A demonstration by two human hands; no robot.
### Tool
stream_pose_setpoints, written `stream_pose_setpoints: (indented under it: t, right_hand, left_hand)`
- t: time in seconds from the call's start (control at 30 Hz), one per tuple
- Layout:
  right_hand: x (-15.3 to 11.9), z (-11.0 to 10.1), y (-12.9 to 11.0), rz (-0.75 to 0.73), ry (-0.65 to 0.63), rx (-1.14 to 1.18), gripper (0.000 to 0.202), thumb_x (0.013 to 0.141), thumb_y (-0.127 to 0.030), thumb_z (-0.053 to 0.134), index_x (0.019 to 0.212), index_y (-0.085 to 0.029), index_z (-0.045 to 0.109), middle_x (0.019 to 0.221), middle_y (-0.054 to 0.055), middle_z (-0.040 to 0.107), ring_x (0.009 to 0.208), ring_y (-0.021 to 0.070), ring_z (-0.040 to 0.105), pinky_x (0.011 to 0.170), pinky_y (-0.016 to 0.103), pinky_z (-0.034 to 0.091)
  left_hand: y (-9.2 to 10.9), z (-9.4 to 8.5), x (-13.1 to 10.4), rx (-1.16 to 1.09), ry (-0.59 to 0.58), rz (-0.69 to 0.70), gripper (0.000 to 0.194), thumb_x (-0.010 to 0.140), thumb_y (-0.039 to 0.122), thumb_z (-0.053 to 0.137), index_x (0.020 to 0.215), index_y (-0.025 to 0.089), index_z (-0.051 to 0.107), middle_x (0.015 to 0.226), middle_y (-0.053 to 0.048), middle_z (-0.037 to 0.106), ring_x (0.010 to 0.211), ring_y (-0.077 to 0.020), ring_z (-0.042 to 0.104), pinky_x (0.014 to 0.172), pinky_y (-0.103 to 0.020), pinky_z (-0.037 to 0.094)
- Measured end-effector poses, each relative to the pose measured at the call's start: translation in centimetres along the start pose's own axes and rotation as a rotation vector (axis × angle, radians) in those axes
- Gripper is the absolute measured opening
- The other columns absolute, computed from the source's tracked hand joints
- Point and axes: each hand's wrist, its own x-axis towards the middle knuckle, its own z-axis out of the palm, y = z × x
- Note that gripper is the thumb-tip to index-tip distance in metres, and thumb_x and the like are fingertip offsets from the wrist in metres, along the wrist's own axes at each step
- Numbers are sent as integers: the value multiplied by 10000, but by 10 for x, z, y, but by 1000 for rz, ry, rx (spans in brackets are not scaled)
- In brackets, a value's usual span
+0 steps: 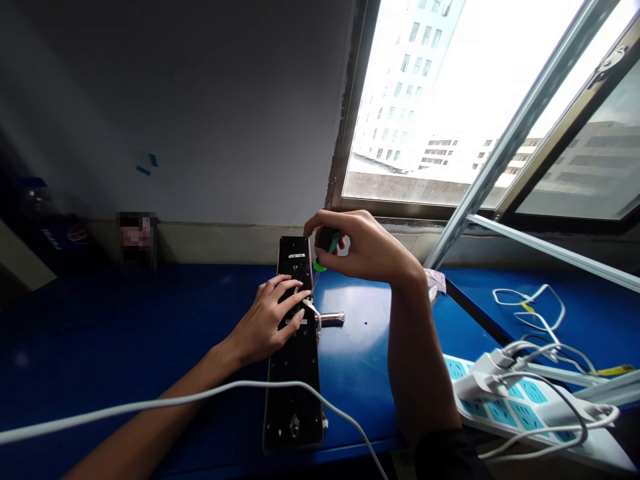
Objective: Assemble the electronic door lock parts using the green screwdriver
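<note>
A long black metal panel (295, 373) with small screws and white labels lies lengthwise on the blue table. My left hand (277, 313) rests flat on its middle, fingers spread. My right hand (355, 247) is wrapped round the black and green handle of a screwdriver (327, 243). The thin shaft points down to the panel's right edge, close to my left fingertips; its tip is hard to make out. A short white cable (314, 310) bends over that edge. Beside it a shiny metal cylinder (331, 319) sticks out to the right.
A white cable (200, 393) crosses in front of the panel. At the right, a power strip (520, 400) holds several plugs and cords on the blue table (365, 373). Metal bars (550, 243) slant by the window. A bottle (55, 227) stands at the far left.
</note>
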Motion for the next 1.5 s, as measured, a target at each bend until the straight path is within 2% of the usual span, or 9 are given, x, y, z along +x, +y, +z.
stream_pose_setpoints:
  t: [0.13, 0.3, 0.47, 0.6, 0.73, 0.9, 1.03, 1.27, 1.5]
  right_hand:
    - [-1, -1, 0, -30, 27, -18, 130, 940, -241, 652, 1007, -163, 731, 880, 14, 759, 750, 116, 678, 675, 235, 496]
    - [-3, -1, -7, -5, -27, -28, 447, 859, -176, 670, 1305, -177, 657, 1029, 43, 763, 820, 145, 675, 698, 261, 504]
    - [-3, 0, -4, 36, 13, -39, 191, 936, -246, 633, 1083, -169, 727, 891, 19, 757, 732, 117, 656, 664, 250, 482]
    - [-3, -1, -2, 32, -19, -23, 332, 856, -209, 682, 1186, -177, 699, 977, 34, 763, 779, 136, 656, 660, 249, 476]
    - [-2, -1, -2, 58, 30, -38, 191, 943, -293, 640, 1057, -167, 729, 870, 26, 744, 728, 126, 646, 653, 255, 465]
    - [-2, 0, -3, 27, -8, -22, 395, 862, -211, 673, 1256, -181, 673, 1011, 38, 751, 793, 136, 646, 648, 249, 463]
    - [-2, 1, -3, 49, 38, -40, 175, 939, -266, 628, 1056, -176, 721, 860, 11, 730, 717, 113, 623, 637, 247, 448]
    - [-2, -2, -4, 76, -2, -15, 228, 926, -311, 680, 1108, -177, 710, 889, 16, 738, 725, 115, 638, 630, 237, 466]
    - [-3, -1, -2, 60, 46, -20, 346, 842, -155, 641, 1185, -172, 692, 957, 32, 753, 791, 140, 667, 677, 256, 493]
  left_hand:
    - [0, 0, 0, 2, 0, 5, 430, 1068, 351, 474, 1456, 230, 614, 1535, -118, 545, 1499, -371, 366, 1208, -619, 371]
    - [1, 0, 0, -1, 2, -2, 432, 1063, 350, 482, 1460, 236, 611, 1535, -113, 544, 1503, -369, 362, 1209, -611, 377]
    - [1, 0, -1, 4, -7, -5, 436, 1067, 348, 474, 1466, 236, 607, 1547, -108, 533, 1509, -367, 354, 1217, -610, 365]
    - [2, -1, -1, 5, -10, -2, 439, 1067, 347, 474, 1468, 225, 606, 1544, -115, 534, 1506, -370, 357, 1210, -613, 372]
    - [2, -1, 0, 2, -9, -6, 438, 1068, 346, 471, 1465, 225, 610, 1545, -115, 533, 1508, -374, 355, 1214, -623, 365]
    - [1, 0, 0, 2, -12, -4, 441, 1069, 352, 467, 1466, 220, 609, 1547, -120, 528, 1512, -379, 344, 1209, -632, 367]
    - [1, 0, 0, -2, -9, -5, 441, 1068, 357, 466, 1461, 221, 614, 1540, -122, 537, 1502, -378, 359, 1204, -629, 374]
    - [1, 0, 1, -3, -3, -7, 437, 1062, 344, 475, 1458, 226, 618, 1536, -118, 542, 1498, -370, 370, 1206, -609, 382]
    - [1, 0, -1, -6, -1, -6, 438, 1055, 323, 484, 1461, 226, 616, 1538, -119, 539, 1493, -377, 368, 1208, -626, 371]
